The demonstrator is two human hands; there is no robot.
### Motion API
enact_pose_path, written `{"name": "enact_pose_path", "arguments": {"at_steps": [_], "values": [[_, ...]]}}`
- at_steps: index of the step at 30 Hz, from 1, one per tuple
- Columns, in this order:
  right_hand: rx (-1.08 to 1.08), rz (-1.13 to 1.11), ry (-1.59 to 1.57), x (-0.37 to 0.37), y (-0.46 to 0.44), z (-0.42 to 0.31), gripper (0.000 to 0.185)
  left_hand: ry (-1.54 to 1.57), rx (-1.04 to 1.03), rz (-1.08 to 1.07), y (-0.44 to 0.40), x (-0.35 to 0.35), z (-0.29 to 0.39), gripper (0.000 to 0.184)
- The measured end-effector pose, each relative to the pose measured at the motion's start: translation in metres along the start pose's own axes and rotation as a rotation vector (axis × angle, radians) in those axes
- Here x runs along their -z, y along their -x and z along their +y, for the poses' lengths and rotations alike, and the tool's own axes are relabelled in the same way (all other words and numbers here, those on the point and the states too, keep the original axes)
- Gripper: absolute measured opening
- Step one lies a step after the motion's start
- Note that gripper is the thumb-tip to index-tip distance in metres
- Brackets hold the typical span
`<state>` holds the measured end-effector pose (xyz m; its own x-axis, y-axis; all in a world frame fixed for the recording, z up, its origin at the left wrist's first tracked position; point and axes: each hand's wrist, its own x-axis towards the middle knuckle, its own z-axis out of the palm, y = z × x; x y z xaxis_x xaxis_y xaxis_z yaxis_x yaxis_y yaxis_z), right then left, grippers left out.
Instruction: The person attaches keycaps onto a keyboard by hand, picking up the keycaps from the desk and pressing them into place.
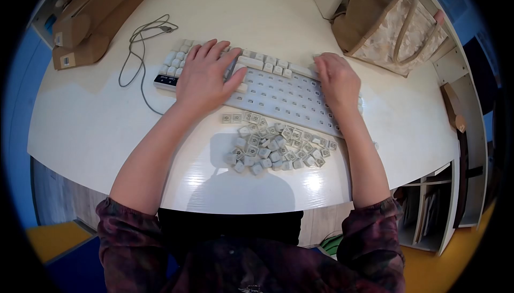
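A white keyboard (286, 96) lies at an angle across the desk, its near-side rows stripped down to bare switches. Keycaps still sit along its far edge and on its left end, beside a dark label strip (166, 80). My left hand (206, 76) rests on the left part of the keyboard with fingers spread over the caps. Over the right end, my right hand (338, 81) has its fingers curled together at the far edge; what is between the fingertips is hidden. A loose heap of keycaps (266, 155) lies between my forearms, in front of the keyboard.
A thin cable (143, 52) loops on the desk at the left. Brown cardboard pieces (93, 20) stand at the back left. A paper bag (369, 14) and a patterned tote bag (409, 39) stand at the back right. Shelves (423, 202) are below right.
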<state>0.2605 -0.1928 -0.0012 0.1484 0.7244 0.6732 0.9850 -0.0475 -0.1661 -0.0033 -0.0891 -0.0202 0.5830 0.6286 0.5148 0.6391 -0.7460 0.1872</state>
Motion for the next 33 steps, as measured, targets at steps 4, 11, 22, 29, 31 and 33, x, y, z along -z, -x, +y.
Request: {"name": "enact_pose_path", "arguments": {"at_steps": [4, 11, 22, 29, 31, 33], "values": [[-0.270, -0.136, 0.082, 0.014, -0.004, 0.013, 0.023, 0.003, 0.009, -0.004, 0.001, 0.000, 0.001, 0.045], [-0.180, -0.141, -0.121, 0.017, -0.002, 0.018, 0.035, 0.023, 0.016, -0.030, 0.001, 0.000, 0.006, 0.046], [-0.041, -0.380, -0.338, 0.003, 0.005, -0.007, 0.047, 0.131, 0.023, -0.078, 0.003, 0.001, 0.024, 0.046], [0.079, -0.328, -0.241, 0.000, 0.008, -0.005, 0.037, 0.101, 0.008, -0.091, 0.003, 0.001, 0.024, 0.047], [0.111, -0.313, -0.212, -0.001, 0.008, -0.005, 0.035, 0.101, 0.007, -0.091, 0.003, 0.002, 0.024, 0.047], [0.136, -0.285, -0.201, -0.001, 0.009, -0.007, 0.033, 0.098, 0.005, -0.093, 0.003, 0.002, 0.024, 0.048]]}}
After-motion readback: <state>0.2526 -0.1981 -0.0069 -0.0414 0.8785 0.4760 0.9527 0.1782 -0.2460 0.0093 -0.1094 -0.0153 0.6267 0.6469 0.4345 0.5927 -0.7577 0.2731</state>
